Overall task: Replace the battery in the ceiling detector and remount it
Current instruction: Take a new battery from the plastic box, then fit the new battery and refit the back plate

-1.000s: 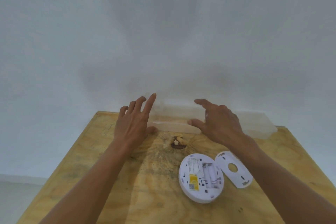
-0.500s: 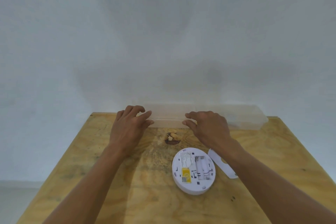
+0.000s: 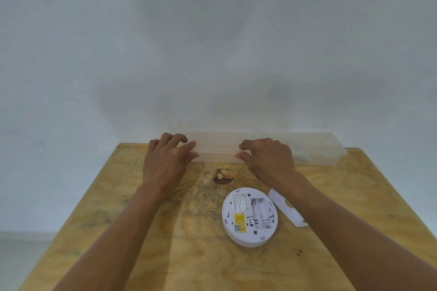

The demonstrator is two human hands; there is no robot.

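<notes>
Left hand bent over the near edge of a long clear box at the far side of the wooden surface, fingers curled on it. Right hand the same, a bit further along. Best to lift the lid slowly with both hands, evenly. Detector lying near the right arm, back side up, battery slots open and looking empty. White mounting plate just beside it, half under that arm. Easy to bump both when pulling back.
</notes>
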